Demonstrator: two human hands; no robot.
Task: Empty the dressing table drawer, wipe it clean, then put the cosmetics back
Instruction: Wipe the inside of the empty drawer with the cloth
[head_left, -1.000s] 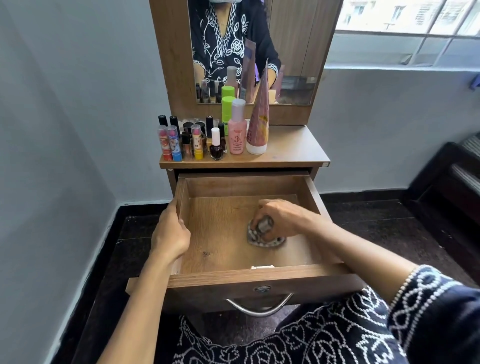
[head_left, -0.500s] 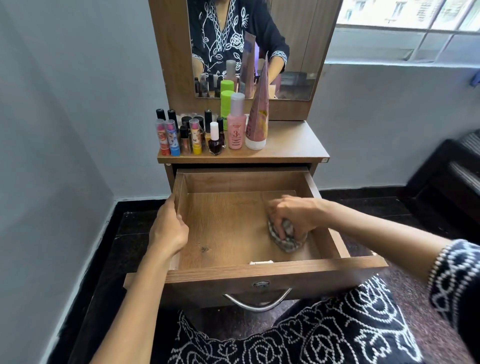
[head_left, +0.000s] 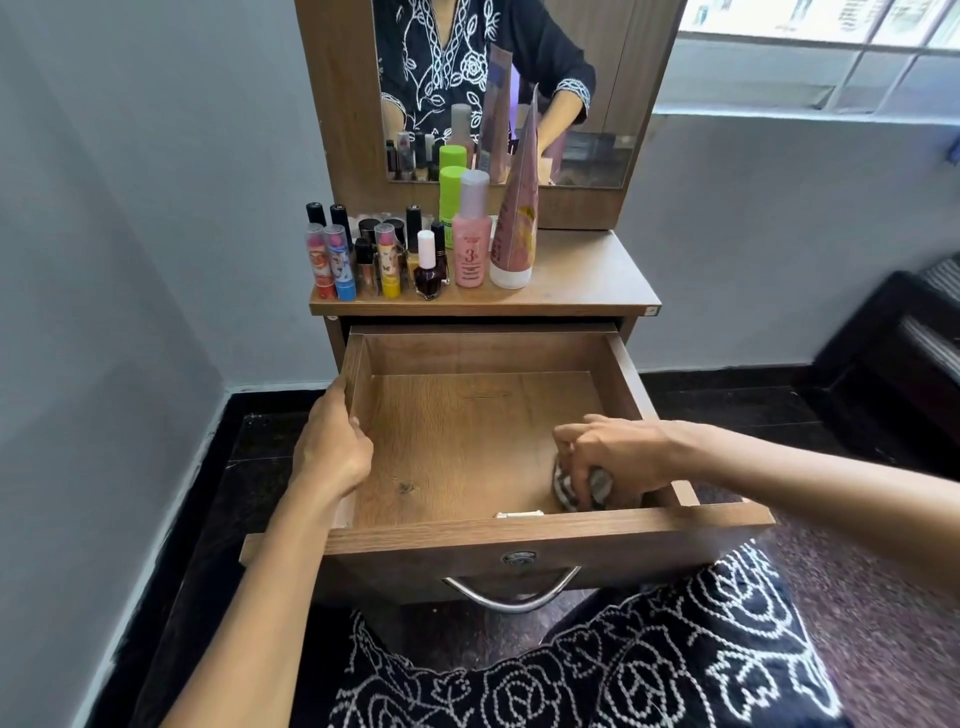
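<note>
Grip of the right hand (head_left: 618, 457) is clamped on a bunched cloth (head_left: 579, 486) pressed into the drawer (head_left: 467, 441) floor at its near right corner.

Head view: soft and light, the cloth should crush and slide easily — best held bunched from above, as now. Across from that grip, the left hand (head_left: 332, 447) curls over the drawer's left wall, steadying it. Both forearms reach forward — the right wrist angled down. Beyond the grip, the cosmetics (head_left: 415, 254) stand on the surface (head_left: 587, 280).
</note>
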